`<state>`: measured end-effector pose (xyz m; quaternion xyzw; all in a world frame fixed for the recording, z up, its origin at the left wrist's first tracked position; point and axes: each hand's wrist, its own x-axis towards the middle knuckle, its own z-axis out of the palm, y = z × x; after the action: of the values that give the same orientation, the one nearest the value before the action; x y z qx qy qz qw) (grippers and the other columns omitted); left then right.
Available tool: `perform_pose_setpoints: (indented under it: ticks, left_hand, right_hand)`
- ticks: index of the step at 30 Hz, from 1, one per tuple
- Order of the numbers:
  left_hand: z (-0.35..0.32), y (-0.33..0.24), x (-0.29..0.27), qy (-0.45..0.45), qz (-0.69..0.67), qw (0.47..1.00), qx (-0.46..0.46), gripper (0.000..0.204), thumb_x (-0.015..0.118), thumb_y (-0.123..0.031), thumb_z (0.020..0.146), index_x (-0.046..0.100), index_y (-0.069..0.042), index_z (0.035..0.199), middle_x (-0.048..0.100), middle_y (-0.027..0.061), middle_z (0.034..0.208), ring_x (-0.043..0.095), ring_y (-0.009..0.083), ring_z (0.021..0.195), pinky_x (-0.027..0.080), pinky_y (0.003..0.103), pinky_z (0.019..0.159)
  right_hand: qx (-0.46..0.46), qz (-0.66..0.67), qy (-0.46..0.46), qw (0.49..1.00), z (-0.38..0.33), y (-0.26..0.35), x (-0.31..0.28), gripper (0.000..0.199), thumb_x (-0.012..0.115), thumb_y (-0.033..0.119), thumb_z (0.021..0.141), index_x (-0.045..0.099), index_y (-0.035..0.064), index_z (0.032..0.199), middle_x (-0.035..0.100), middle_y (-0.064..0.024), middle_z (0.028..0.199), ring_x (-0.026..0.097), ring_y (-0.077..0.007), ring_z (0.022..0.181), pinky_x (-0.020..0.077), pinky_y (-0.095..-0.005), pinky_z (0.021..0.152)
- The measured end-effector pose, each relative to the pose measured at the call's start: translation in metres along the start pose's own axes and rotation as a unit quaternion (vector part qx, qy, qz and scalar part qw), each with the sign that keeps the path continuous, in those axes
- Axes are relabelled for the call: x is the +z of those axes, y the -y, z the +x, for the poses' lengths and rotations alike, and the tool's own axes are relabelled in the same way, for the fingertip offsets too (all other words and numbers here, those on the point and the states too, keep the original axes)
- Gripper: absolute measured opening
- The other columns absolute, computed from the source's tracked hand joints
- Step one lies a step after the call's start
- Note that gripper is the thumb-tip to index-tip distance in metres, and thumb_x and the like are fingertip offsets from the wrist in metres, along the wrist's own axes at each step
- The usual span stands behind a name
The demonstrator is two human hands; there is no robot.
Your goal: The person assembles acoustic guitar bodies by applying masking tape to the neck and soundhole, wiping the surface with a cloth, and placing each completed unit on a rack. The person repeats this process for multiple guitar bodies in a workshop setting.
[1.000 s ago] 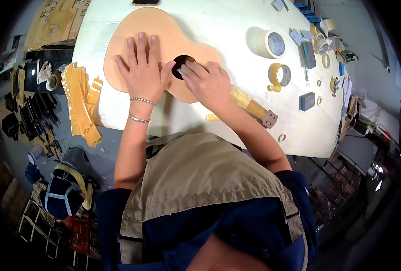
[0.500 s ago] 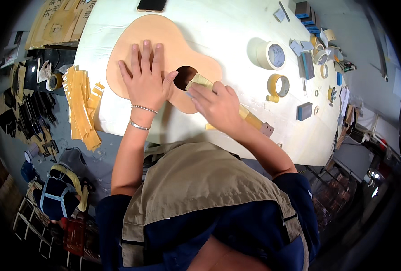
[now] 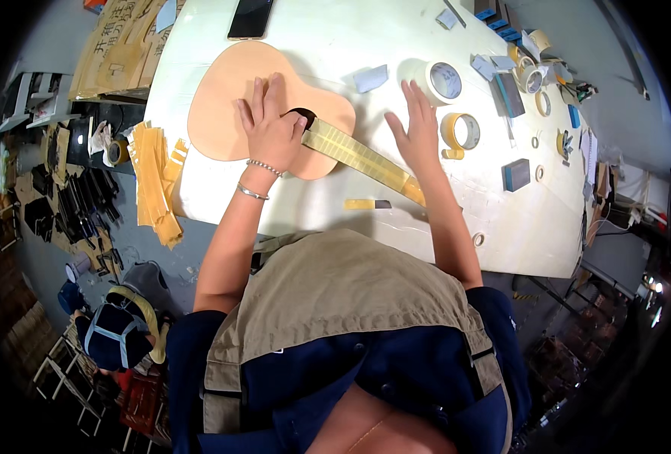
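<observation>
A small guitar with a pale peach body (image 3: 218, 110) lies on the white table. Strips of yellow tape cover its neck (image 3: 360, 159), which points toward the lower right; its far end is hidden by my right forearm. My left hand (image 3: 270, 135) lies on the body, fingers spread, partly covering the dark sound hole (image 3: 303, 115). Empty and open, my right hand (image 3: 420, 136) is right of the guitar, above the table. A folded grey-blue sheet (image 3: 371, 79), like sandpaper, lies beyond the neck, left of my right fingertips.
A white tape roll (image 3: 443, 82) and a yellow tape roll (image 3: 464, 132) stand at the right, near a sanding block (image 3: 516, 175). A yellow-handled tool (image 3: 367, 204) lies by the front edge. Tape strips (image 3: 154, 181) hang at the left; a phone (image 3: 250, 18) lies behind.
My right hand has left the guitar neck and moved right and away, opening. The grey-blue sheet now lies beyond the neck. My left hand has slid toward the sound hole.
</observation>
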<state>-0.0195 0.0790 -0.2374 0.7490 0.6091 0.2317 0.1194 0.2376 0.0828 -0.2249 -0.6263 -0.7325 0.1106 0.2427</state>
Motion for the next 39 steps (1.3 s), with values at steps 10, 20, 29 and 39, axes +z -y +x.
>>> perform_pose_setpoints:
  ticks: [10, 20, 29, 39]
  left_hand:
    - [0.0, 0.013, 0.008, 0.028, 0.013, 0.999, 0.019, 0.01, 0.073, -0.024, 0.073, 0.071, -0.015, 0.072, 0.028, 0.0077, 0.149, 0.014, 0.0359, 0.139, 0.0, 0.062, 0.107]
    - [0.001, 0.004, -0.006, 0.029, 0.032, 0.999, -0.006, 0.009, 0.074, -0.013, 0.073, 0.068, -0.007, 0.074, 0.04, 0.008, 0.139, 0.029, 0.0333, 0.133, 0.02, 0.057, 0.105]
    - [-0.08, 0.11, -0.089, -0.173, -0.162, 0.949, -0.206, 0.017, 0.068, -0.007, 0.082, 0.062, 0.001, 0.095, 0.066, 0.0099, 0.08, 0.062, 0.0141, 0.077, 0.048, 0.024, 0.072]
    - [-0.119, 0.193, -0.149, 0.057, 0.231, 0.859, -0.453, 0.074, 0.08, -0.05, 0.061, 0.052, -0.009, 0.116, 0.068, 0.0144, 0.1, 0.066, 0.0311, 0.089, 0.052, 0.04, 0.074]
  right_hand:
    - [0.001, 0.014, -0.054, 0.998, -0.08, 0.014, 0.013, 0.018, 0.065, 0.02, 0.082, 0.067, 0.0074, 0.095, 0.065, -0.0057, 0.099, 0.059, -0.0244, 0.092, 0.046, -0.0361, 0.078]
    - [0.011, 0.021, -0.055, 0.998, -0.081, 0.016, 0.013, 0.013, 0.062, 0.019, 0.084, 0.067, 0.007, 0.084, 0.065, -0.0066, 0.081, 0.059, -0.0252, 0.075, 0.0473, -0.0354, 0.067]
    - [0.037, 0.003, -0.015, 0.999, -0.082, 0.021, 0.011, 0.022, 0.055, 0.021, 0.09, 0.067, 0.003, 0.088, 0.063, -0.0127, 0.079, 0.059, -0.03, 0.076, 0.0459, -0.0392, 0.067]
    - [0.071, -0.011, -0.005, 0.997, -0.085, 0.024, 0.011, 0.025, 0.052, 0.024, 0.092, 0.067, 0.004, 0.09, 0.063, -0.0133, 0.081, 0.058, -0.0315, 0.075, 0.0458, -0.0406, 0.066]
